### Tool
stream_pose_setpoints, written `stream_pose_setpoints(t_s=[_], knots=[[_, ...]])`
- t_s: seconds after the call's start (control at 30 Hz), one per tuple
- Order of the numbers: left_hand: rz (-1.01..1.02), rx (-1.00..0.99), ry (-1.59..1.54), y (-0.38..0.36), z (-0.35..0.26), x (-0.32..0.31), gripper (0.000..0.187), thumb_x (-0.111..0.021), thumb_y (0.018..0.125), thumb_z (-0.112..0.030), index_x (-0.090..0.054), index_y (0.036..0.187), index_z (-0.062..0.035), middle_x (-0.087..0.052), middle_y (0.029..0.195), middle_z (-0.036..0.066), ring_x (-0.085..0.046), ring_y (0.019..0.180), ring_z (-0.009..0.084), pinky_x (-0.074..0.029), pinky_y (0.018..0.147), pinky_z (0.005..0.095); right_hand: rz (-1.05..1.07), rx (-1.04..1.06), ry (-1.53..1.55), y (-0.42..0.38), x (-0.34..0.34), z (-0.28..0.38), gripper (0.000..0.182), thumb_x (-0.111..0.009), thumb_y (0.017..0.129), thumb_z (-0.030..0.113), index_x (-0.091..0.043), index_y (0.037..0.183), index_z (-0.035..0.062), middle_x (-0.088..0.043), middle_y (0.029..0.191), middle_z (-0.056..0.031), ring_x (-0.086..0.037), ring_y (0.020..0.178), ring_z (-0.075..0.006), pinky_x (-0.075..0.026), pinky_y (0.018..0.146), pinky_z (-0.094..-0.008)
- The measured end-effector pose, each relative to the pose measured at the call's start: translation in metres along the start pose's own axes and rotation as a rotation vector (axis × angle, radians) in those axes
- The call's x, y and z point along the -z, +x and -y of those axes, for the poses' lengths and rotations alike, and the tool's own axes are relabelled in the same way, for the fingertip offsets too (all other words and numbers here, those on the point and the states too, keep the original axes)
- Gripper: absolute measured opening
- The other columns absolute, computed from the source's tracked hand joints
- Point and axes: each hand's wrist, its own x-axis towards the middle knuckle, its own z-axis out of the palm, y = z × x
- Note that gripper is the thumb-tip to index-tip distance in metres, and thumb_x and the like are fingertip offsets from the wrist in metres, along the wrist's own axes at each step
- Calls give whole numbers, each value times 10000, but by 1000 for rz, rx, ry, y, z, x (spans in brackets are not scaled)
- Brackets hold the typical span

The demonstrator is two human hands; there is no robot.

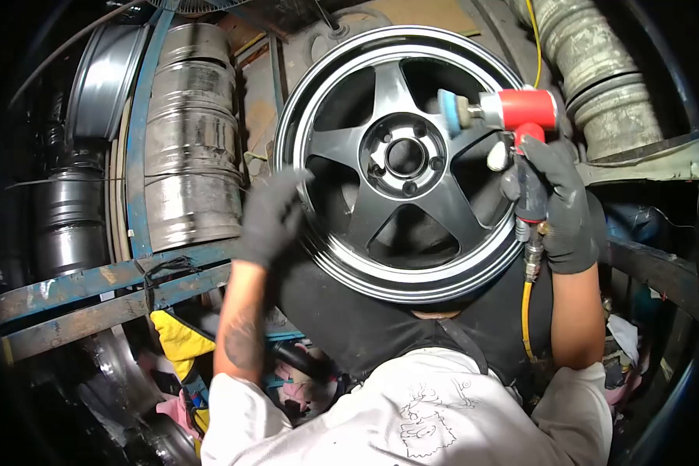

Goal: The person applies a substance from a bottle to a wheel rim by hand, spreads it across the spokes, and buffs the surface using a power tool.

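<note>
Looks like surface work on the wheel [394, 87] with the polisher [523, 109], probably between passes or lining one up. Can't tell contact from a small gap at the blue pad [449, 113], seen edge-on over the upper right spoke, near the hub [409, 187].

Gripping the polisher handle in the right hand [568, 206], closed firmly, with a finger up near the trigger. Can't confirm a trigger pull. Holding the left hand [273, 219] half curled at the left edge of the rim [342, 273]; too blurred to tell gripping from resting or hovering.

For wheel position: in front of the torso, over the lap [322, 311], spoked face toward the camera, between both hands. Can't see any support underneath.

For a next pass, would need to turn the pad flat to the chosen surface, touch down lightly and steady the rim with the left hand. Also need to watch the spoke edges and lug holes for snags, and leave slack in the yellow hose [526, 311], hanging below the handle beside the right forearm [579, 318].
</note>
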Motion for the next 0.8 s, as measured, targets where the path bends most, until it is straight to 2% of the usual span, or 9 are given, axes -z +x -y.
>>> stream_pose_setpoints(t_s=[0.03, 0.1, 0.17, 0.23, 0.33, 0.43, 0.57, 0.63, 0.8], knots=[[72, 37, 229, 7, 29, 1, 711, -718, 732, 77, -618, 1404, -132, -632, 1417, 144, -558, 1351, 362, -442, 1128, 461, 20, -103, 70, 4, 3, -4, 294, -636, 1023, 248, -653, 1137, -23, -659, 901, -94, -631, 719, -120, -532, 634, -253], [377, 120, 790, 27, 80, -6, 781, -605, 870, -24, -406, 1589, -255, -383, 1659, 88, -383, 1497, 370, -355, 1198, 498, 37, -192, 120, 6, -2, -2, 332, -651, 1009, 198, -594, 1265, -6, -618, 898, -68, -619, 710, -109, -522, 630, -246], [474, 96, 871, 37, 80, -8, 759, -543, 913, -77, -361, 1619, -289, -318, 1698, 76, -351, 1524, 364, -327, 1209, 527, 29, -241, 200, 1, -12, 10, 507, -669, 986, 151, -480, 1443, 35, -584, 899, -43, -601, 694, -98, -508, 621, -241], [508, -4, 897, 33, 82, -10, 806, -569, 892, -80, -339, 1632, -304, -286, 1716, 66, -314, 1549, 354, -309, 1215, 534, 77, -303, 192, 4, 1, 8, 279, -652, 990, 169, -626, 1222, 18, -658, 934, -77, -614, 696, -106, -519, 617, -252], [547, -35, 891, 12, 72, -14, 782, -591, 879, -148, -375, 1623, -251, -285, 1719, 49, -264, 1572, 346, -254, 1233, 557, 42, -203, 174, 2, -1, 10, 553, -708, 965, 190, -454, 1429, 29, -610, 862, -54, -597, 663, -94, -502, 589, -244], [741, 95, 905, -11, 32, -17, 614, -435, 998, -190, -409, 1609, -244, -264, 1731, -1, -208, 1600, 288, -140, 1269, 583, -13, -345, 181, 3, 7, 13, 497, -715, 961, 209, -499, 1375, 39, -607, 859, -45, -602, 680, -87, -504, 601, -237], [937, 209, 777, -46, -19, -34, 564, -340, 1042, -235, -425, 1598, -194, -316, 1714, 26, -256, 1587, 275, -125, 1275, 582, -71, -253, 191, -1, -2, 19, 458, -712, 959, 216, -524, 1347, 62, -606, 914, -36, -607, 715, -78, -506, 616, -231], [988, 135, 731, -55, -56, -38, 619, -517, 981, -293, -445, 1582, -161, -404, 1661, 83, -335, 1550, 287, -197, 1277, 523, -43, -222, 122, 1, 0, 16, 510, -675, 979, 205, -479, 1432, 71, -618, 958, -39, -599, 727, -75, -507, 624, -216], [1063, 212, -95, -23, -122, -15, 577, -561, 998, -220, -462, 1549, -81, -561, 1516, 175, -526, 1400, 333, -375, 1185, 433, 14, -144, 126, 2, -3, 2, 639, -642, 1009, 207, -351, 1566, 91, -649, 966, -40, -592, 723, -59, -510, 622, -199]])
